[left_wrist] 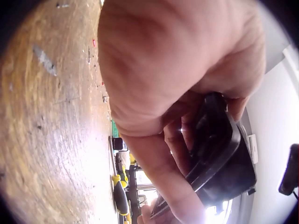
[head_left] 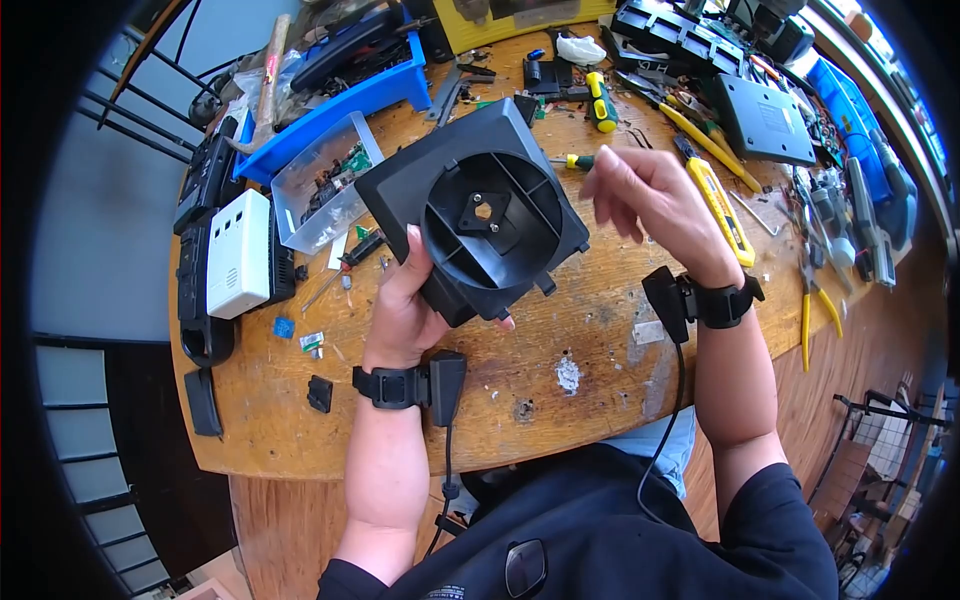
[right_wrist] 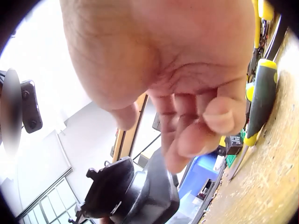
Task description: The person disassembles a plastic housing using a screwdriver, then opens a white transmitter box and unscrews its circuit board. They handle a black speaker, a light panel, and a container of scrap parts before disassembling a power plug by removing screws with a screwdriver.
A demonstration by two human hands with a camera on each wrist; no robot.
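The black plastic housing [head_left: 425,180] is at the centre of the head view, tilted above the workbench [head_left: 610,320]. The left hand [head_left: 398,305] grips its lower left side, thumb at the circular recess. The right hand [head_left: 660,200] is empty, fingers loosely bent, right of the housing. Probable faults: one-sided support may let the housing pivot and drop, breaking a rim tab [head_left: 545,284]; further tilting may shed a metal fastener [head_left: 494,228] if unseated; seating cannot be verified.

Wooden floor [head_left: 803,400], pale blue-grey wall [head_left: 75,240]
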